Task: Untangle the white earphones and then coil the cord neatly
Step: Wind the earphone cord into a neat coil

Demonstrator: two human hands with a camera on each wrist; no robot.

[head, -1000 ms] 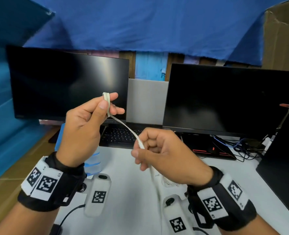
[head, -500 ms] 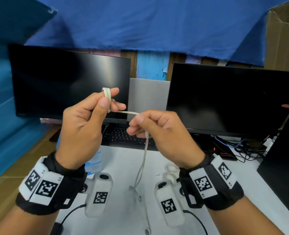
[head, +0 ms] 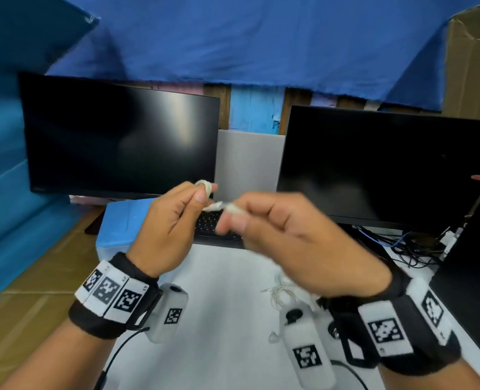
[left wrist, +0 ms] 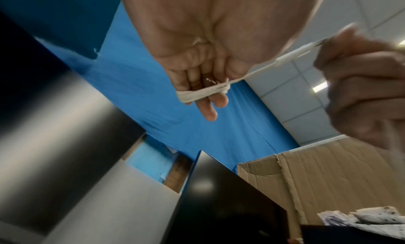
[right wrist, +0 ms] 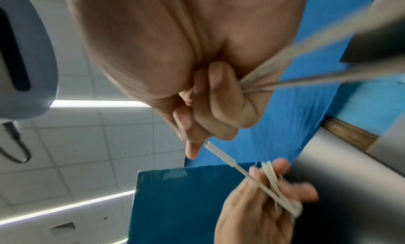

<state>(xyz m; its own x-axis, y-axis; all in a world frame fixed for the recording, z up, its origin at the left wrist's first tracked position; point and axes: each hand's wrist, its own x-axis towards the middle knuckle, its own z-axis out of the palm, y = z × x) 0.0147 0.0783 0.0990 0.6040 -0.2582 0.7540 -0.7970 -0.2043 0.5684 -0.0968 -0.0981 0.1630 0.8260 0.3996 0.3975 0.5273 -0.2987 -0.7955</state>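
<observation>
We see the white cord wound in several turns round the fingers of the left hand, just left of the middle of the head picture, in front of the lower right corner of the left monitor. In the left wrist picture the turns sit low on two straight fingers, and the thumb presses the cord against them, so this grip holds the coil. From the coil a short, taut length with a thicker white piece on it runs toward the right hand, which sits at the middle of the head picture with its knuckles up. Its fingers are curled into a narrow grip pinching the cord; in the right wrist picture the thicker piece comes out by the fingertips, and blurred strands leave the fist toward the upper right of that frame. Both hands are raised above the white counter, wrists bent, close together but not touching.

Against the picture from half a second ago, our right hand has moved nearer the left, and the span of cord between them is shorter. The strand that hung from the right hand down to the counter is no longer seen there. The right hand is now blurred.

Low on the counter, under the right hand, lies a small tangle of thin white wire. Behind the hands stand a keyboard and the right monitor.
</observation>
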